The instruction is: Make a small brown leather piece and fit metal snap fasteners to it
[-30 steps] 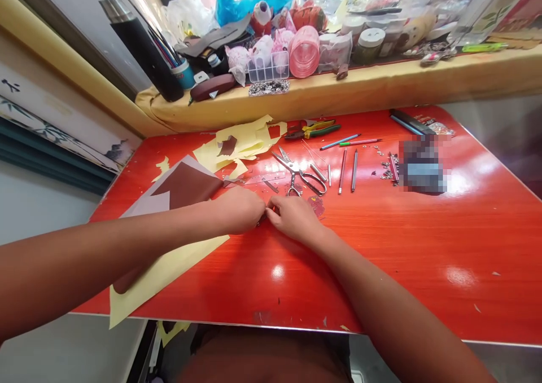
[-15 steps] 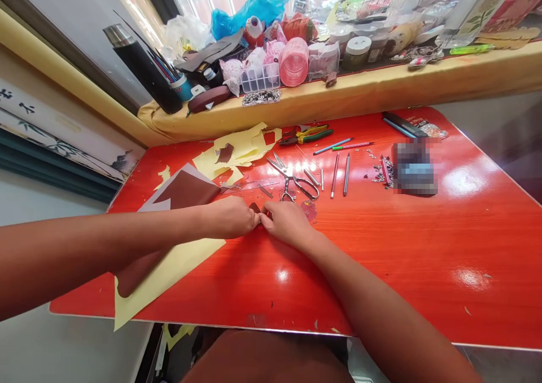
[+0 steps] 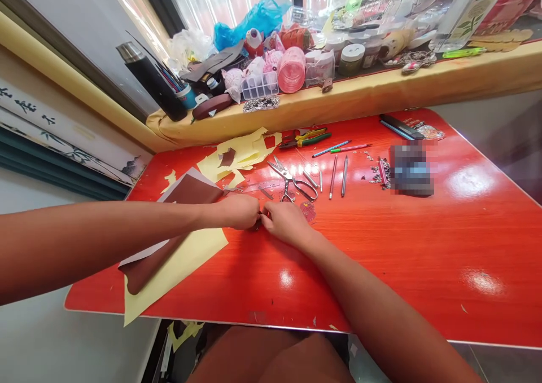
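My left hand (image 3: 242, 211) and my right hand (image 3: 284, 220) meet above the middle of the red table (image 3: 381, 270). Both are closed, with fingertips pinched on a small dark brown piece (image 3: 259, 221), mostly hidden by the fingers; its exact kind I cannot make out. Just behind the hands lie scissors (image 3: 292, 181) with their blades apart. A dark red scrap (image 3: 307, 211) rests beside my right hand. Under my left forearm are a brown sheet (image 3: 192, 190) with a pale back and a yellow sheet (image 3: 190, 270).
Yellow paper scraps (image 3: 241, 153), pliers (image 3: 311, 137), pencils (image 3: 344, 175) and a blurred dark packet (image 3: 410, 170) lie across the table. On the sill behind stand a black flask (image 3: 154, 84), a pink jar (image 3: 292, 70) and a clear divided box (image 3: 260, 85).
The camera view has shifted slightly. My left hand has turned a little, and the brown piece shows less above the fingers. Both hands keep their pinch.
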The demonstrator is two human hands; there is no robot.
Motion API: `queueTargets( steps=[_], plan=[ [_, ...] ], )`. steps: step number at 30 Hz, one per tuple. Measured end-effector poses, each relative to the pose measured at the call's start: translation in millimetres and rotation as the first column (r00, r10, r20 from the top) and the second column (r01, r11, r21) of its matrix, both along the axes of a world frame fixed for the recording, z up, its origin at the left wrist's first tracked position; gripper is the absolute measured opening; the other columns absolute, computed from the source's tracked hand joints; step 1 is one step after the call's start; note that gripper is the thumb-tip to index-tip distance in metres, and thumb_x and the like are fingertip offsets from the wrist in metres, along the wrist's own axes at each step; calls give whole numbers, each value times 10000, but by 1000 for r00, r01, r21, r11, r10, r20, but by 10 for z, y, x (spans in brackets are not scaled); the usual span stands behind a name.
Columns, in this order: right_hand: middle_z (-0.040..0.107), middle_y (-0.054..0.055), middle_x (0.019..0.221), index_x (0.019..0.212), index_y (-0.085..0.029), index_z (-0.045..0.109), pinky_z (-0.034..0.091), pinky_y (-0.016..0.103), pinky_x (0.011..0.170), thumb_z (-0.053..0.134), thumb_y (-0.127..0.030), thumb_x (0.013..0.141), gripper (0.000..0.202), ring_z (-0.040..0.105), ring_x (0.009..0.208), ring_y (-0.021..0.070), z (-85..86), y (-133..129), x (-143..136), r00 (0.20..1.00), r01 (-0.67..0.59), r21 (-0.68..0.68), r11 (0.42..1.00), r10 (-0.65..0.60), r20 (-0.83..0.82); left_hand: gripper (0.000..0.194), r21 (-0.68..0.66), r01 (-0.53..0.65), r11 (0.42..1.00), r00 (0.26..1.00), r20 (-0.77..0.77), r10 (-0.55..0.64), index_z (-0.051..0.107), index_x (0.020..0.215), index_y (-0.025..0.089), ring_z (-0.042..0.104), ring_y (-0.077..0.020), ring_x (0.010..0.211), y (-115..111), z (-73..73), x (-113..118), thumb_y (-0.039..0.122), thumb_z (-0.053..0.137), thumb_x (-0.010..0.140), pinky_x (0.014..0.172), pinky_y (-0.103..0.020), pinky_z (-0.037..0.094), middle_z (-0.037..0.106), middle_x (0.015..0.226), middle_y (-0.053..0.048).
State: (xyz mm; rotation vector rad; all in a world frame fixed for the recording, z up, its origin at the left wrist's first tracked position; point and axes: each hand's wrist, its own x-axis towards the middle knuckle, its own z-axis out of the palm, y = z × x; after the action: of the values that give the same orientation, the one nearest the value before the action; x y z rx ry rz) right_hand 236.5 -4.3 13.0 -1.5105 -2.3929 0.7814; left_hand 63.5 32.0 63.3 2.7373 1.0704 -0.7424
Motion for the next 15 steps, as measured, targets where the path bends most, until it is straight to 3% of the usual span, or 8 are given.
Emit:
queueTargets(
  steps=[5,9,15],
  plan=[
    [811,94,1006,1049,-220,759,367,316,670,532,-306,1001,248,730,900,257,-46,3,4,1000,0,12,1000,0,-28,241,-28,110,994,992,-65,-112,688,704,187,509,-164,482,-98,120,42,-18,592,786,527,-320,337,656,605,-23],
    [808,84,982,1012,-223,751,352,313,666,543,-295,992,221,725,887,244,-82,5,8,999,-8,17,1000,9,-45,258,-93,264,960,962,-46,-269,713,747,198,584,-182,569,-12,136,-4,-32,607,800,592,-313,395,687,655,-39],
    [806,95,1019,1046,-212,755,367,311,676,533,-313,1000,249,722,912,255,-68,19,18,999,-9,1,1000,9,-36,198,-78,148,986,989,34,-146,686,631,189,468,-144,457,128,-21,-39,41,704,761,584,-298,400,581,499,10]
  ],
)
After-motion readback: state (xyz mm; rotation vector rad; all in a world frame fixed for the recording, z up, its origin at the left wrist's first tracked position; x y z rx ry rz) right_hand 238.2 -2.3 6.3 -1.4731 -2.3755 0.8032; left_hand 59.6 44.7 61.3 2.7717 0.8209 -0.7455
